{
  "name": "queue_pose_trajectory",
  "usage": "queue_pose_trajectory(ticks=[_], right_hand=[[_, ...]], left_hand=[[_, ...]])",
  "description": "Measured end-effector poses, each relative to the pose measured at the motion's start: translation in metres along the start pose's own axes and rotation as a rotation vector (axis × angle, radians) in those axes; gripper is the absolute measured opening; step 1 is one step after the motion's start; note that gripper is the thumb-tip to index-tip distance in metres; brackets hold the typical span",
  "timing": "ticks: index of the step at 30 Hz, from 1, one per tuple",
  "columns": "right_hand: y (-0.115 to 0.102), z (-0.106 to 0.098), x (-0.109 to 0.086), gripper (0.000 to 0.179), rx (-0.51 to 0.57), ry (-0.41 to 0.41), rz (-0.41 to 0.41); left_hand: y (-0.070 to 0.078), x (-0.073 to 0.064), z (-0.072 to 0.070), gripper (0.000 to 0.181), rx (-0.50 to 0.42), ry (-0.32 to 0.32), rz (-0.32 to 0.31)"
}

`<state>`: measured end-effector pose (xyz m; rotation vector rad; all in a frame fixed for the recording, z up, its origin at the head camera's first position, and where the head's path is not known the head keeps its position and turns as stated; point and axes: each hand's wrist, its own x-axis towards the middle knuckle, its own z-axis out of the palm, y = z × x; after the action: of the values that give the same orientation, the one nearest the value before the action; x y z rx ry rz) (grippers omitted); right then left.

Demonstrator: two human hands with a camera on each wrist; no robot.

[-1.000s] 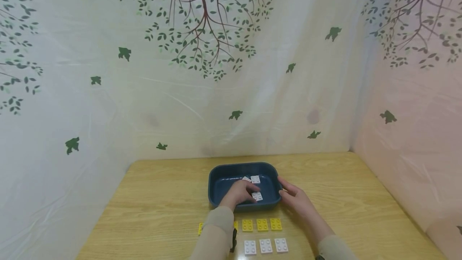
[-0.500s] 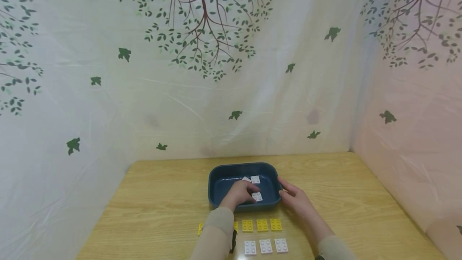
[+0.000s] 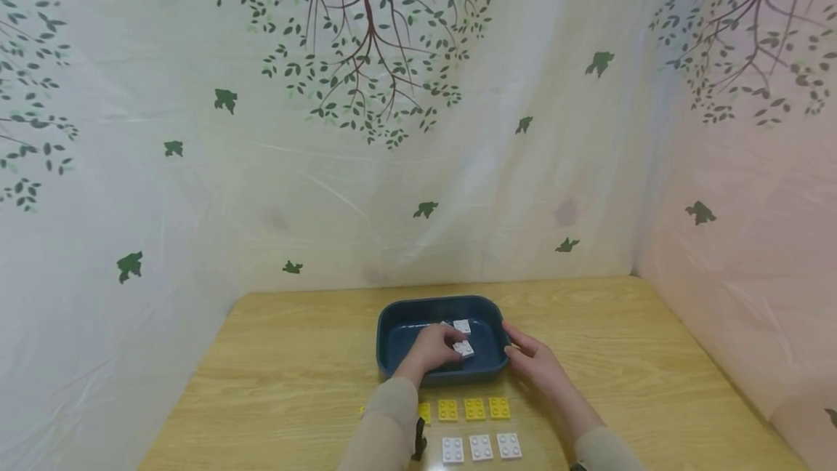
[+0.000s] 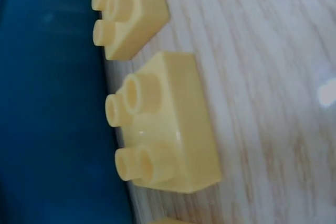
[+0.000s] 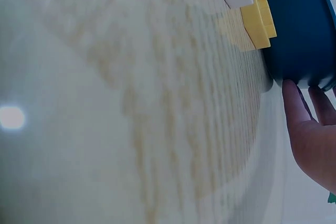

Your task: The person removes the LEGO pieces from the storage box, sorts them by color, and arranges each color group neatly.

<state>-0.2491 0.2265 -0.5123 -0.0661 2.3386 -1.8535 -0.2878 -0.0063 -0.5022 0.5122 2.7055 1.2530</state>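
Observation:
My left hand (image 3: 431, 347) reaches into a dark blue bin (image 3: 458, 379) and pinches a white toy building block (image 3: 465, 349), which sits tilted at the fingertips. Behind it, another white block (image 3: 462, 326) lies on the bin floor, with one more partly hidden by the hand. On the right, my other hand (image 3: 539, 365) rests its thumb and fingers against the bin's outer end wall. The right wrist view shows those fingers (image 5: 295, 100) extended along the bin. My left hand is outside its own wrist view, which shows yellow blocks (image 4: 173, 124) beside the bin.
In front of the bin runs a row of yellow blocks (image 3: 474, 408), partly covered by the left forearm. Nearer to me is a row of white blocks (image 3: 481, 447). The wooden table (image 3: 294, 355) meets a leaf-printed curtain (image 3: 340, 238) behind.
The near white block in the bin has shifted slightly back and tilted as my left fingers closed on it. The right hand has stayed at the bin's end.

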Motion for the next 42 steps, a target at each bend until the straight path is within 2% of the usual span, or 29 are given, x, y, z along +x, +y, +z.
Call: queue_pose_trajectory(ticks=[4, 6, 10, 15, 21, 26, 33, 39, 42], right_hand=[[0.000, 0.001, 0.000, 0.052, -0.003, 0.004, 0.003], [0.000, 0.001, 0.000, 0.052, -0.003, 0.003, 0.005], [-0.001, 0.001, -0.001, 0.052, -0.006, 0.002, 0.000], [-0.001, 0.000, -0.001, 0.052, -0.011, -0.003, -0.005], [0.000, 0.000, 0.000, 0.052, -0.014, -0.002, -0.011], [0.001, 0.001, 0.001, 0.052, -0.011, -0.001, -0.006], [0.003, 0.001, 0.003, 0.052, -0.021, 0.006, 0.007], [0.005, 0.000, 0.004, 0.052, -0.033, 0.001, 0.018], [0.004, 0.000, 0.004, 0.053, -0.029, 0.002, 0.013]], left_hand=[[0.000, -0.003, -0.007, 0.030, -0.090, 0.055, 0.019], [0.002, -0.006, -0.012, 0.030, -0.131, 0.076, 0.006], [0.008, -0.014, -0.022, 0.031, -0.161, 0.103, 0.000], [0.017, -0.030, -0.031, 0.032, -0.153, 0.080, 0.017], [0.024, -0.057, -0.036, 0.033, -0.134, 0.010, 0.085], [0.016, -0.082, -0.036, 0.034, -0.194, -0.019, 0.143], [0.001, -0.117, -0.038, 0.034, -0.116, 0.029, 0.236], [-0.008, -0.141, -0.040, 0.035, -0.168, -0.029, 0.198], [-0.012, -0.148, -0.040, 0.033, -0.084, -0.033, 0.197]])
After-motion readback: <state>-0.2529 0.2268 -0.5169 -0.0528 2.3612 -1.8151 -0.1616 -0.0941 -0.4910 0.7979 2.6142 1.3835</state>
